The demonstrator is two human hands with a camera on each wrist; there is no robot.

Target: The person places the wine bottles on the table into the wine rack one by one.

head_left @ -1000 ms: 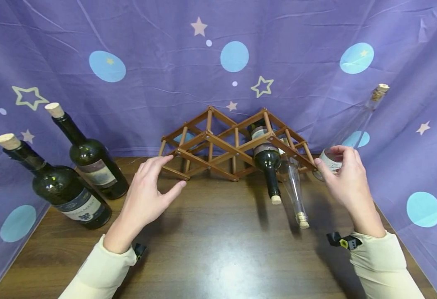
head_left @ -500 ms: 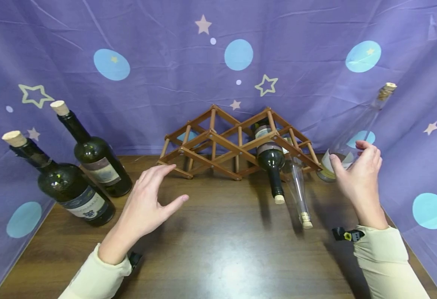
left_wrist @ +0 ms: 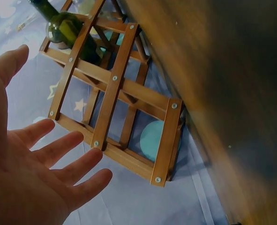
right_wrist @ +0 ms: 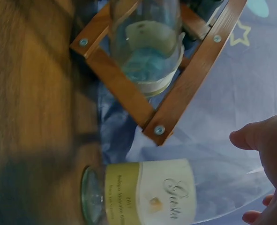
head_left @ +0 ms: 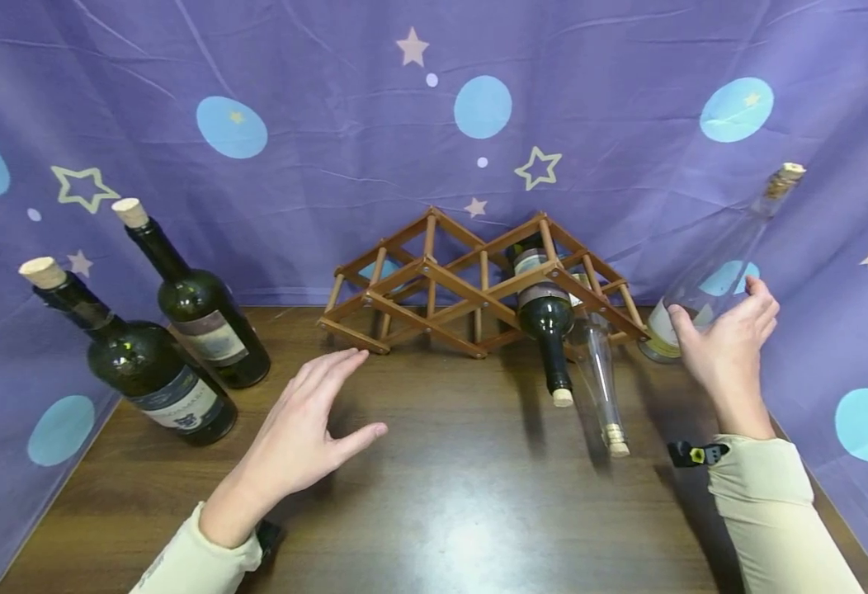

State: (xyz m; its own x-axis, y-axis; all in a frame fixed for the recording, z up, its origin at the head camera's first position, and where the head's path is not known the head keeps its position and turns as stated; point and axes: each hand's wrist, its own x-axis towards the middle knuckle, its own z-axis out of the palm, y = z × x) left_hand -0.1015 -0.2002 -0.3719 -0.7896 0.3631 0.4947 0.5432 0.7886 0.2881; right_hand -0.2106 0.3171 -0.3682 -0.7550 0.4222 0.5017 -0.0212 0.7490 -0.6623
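Note:
A wooden lattice wine rack (head_left: 428, 268) stands at the back of the table. Its right side holds a dark green corked bottle (head_left: 547, 318) and a clear corked bottle (head_left: 599, 371), both lying neck toward me. My left hand (head_left: 300, 429) hovers in front of the rack's left end, fingers spread and touching nothing. Right of the rack a clear corked bottle (head_left: 716, 272) stands upright, with a white and yellow label (right_wrist: 150, 192). Beside it is my right hand (head_left: 731, 346), thumb and fingers parted around its body; the thumb (right_wrist: 246, 136) shows a gap from the glass.
Two dark green corked bottles stand upright at the left, one nearer (head_left: 159, 379) and one farther back (head_left: 211, 326). A purple star-patterned cloth (head_left: 315, 124) hangs behind and beside the wooden table (head_left: 434, 478).
My left hand has drawn back from the rack's left end toward me. My right hand has shifted right, away from the rack's right end and along the standing clear bottle. The view has turned slightly left.

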